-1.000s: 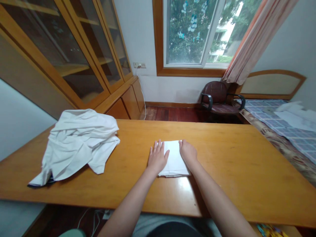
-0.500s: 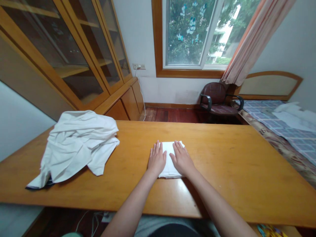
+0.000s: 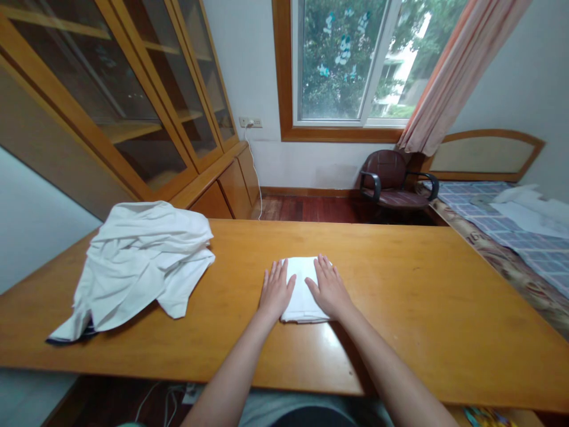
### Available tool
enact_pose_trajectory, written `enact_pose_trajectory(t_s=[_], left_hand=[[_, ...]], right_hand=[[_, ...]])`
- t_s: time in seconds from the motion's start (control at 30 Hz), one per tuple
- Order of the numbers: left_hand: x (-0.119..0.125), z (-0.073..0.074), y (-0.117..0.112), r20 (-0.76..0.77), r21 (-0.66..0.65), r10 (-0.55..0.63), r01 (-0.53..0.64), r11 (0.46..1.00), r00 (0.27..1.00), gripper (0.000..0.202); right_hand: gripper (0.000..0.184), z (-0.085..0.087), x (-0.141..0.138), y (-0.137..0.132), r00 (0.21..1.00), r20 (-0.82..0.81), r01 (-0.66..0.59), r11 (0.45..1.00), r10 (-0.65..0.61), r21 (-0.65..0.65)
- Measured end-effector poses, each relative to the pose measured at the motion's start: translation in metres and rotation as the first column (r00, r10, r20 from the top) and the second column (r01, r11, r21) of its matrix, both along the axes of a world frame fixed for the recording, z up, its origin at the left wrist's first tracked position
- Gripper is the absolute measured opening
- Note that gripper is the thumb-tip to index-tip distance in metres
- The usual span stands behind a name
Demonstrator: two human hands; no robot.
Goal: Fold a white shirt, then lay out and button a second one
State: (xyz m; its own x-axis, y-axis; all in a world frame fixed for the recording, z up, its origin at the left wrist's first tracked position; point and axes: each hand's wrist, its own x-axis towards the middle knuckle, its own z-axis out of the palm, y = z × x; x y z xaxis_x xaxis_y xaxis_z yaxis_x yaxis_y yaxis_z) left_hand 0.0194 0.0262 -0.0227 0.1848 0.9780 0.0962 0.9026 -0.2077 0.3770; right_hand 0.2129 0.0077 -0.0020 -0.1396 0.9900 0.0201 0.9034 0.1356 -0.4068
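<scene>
A folded white cloth point(image 3: 303, 296) lies flat on the wooden table point(image 3: 409, 296), its layers showing along the near edge. My left hand point(image 3: 276, 289) rests at the left side of it, palm down, fingers stretched out. On the right side my right hand point(image 3: 330, 287) lies flat in the same way, thumb pointing inward. Both hands touch the cloth, and neither grasps it. Part of each side edge is hidden under the hands.
A crumpled white garment point(image 3: 142, 267) with a dark trim lies at the table's left. Beyond the table stand a glass-door cabinet point(image 3: 208, 172), a dark red armchair point(image 3: 389, 178) and a bed point(image 3: 524, 237). A white cable point(image 3: 254, 166) hangs from the wall socket.
My left hand has slid slightly left, and more of the folded cloth shows between the hands. My right hand has hardly moved.
</scene>
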Motion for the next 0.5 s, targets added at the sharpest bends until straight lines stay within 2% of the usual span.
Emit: enact_pose_trajectory(t_s=[0.27, 0.37, 0.5], left_hand=[[0.0002, 0.0011, 0.0015, 0.096, -0.047, -0.011, 0.015, 0.999, 0.995, 0.061], [0.0006, 0.0006, 0.0011, 0.139, -0.018, -0.002, 0.004, 1.0, 0.99, 0.059], [0.0003, 0.0027, -0.0008, 0.164, 0.069, -0.115, 0.105, 0.992, 0.98, 0.05]], right_hand=[[0.078, -0.005, 0.0069, 0.0014, 1.0, -0.002, 0.0, 1.0, 0.0, 0.013], [0.077, -0.005, 0.0073, 0.0015, 1.0, 0.005, -0.003, 1.0, 0.003, 0.011], [0.072, -0.0005, 0.0068, 0.0012, 1.0, 0.027, -0.003, 1.0, 0.003, 0.002]])
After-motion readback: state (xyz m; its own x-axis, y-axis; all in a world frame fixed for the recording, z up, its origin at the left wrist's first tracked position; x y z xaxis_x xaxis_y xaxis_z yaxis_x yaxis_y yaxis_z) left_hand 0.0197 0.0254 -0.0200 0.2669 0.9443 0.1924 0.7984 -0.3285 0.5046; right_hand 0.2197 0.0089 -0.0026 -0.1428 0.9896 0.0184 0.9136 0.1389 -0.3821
